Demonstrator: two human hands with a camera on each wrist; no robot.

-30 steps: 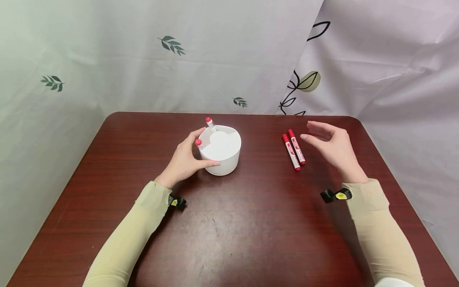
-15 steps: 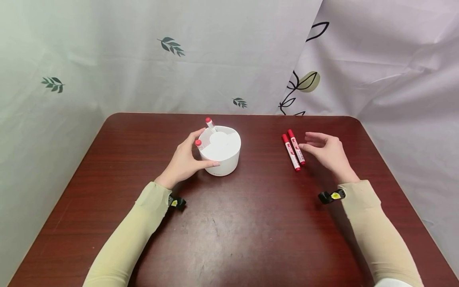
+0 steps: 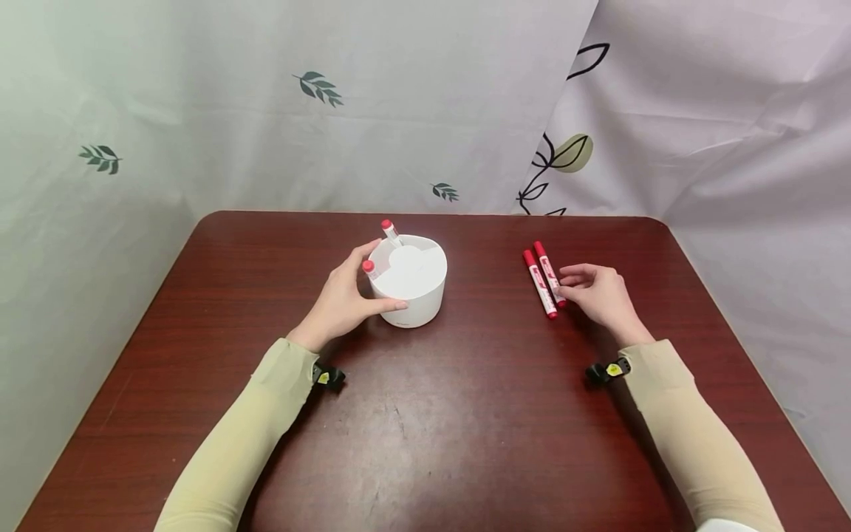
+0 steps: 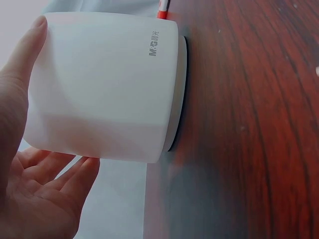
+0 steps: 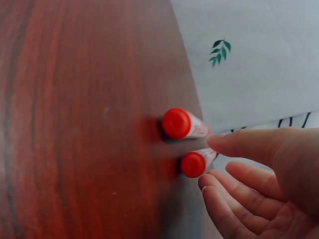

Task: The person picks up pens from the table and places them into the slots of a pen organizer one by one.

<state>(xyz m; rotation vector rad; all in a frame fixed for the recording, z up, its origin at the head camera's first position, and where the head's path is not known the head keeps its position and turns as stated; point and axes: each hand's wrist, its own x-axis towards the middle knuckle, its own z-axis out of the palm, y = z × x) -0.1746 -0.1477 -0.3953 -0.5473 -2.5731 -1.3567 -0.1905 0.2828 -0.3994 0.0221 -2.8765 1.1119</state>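
My left hand [image 3: 337, 298] grips a round white pen holder [image 3: 422, 303], thumb across its front and fingers round its left and back side. Two red-capped markers stand in the holder: one marker [image 3: 390, 230] leans at the back, another marker [image 3: 368, 267] is at the left rim. The left wrist view shows the holder's white wall [image 4: 104, 84] upright on the table. Two more markers lie side by side to the right. My right hand [image 3: 601, 295] is at the right-hand marker [image 3: 549, 275], thumb and fingers parted about it; firm contact is unclear. The left-hand marker [image 3: 540, 284] lies just beside.
Everything stands on a dark red-brown wooden table [image 3: 425, 428] with rounded far corners. A pale curtain [image 3: 372, 133] with leaf prints hangs behind it. Both wrists carry small black cameras; the right camera [image 3: 606, 371] is close above the table.
My right hand has come down and to the left, from above and right of the loose markers to the right-hand one. My left hand and the pen holder have stayed in place.
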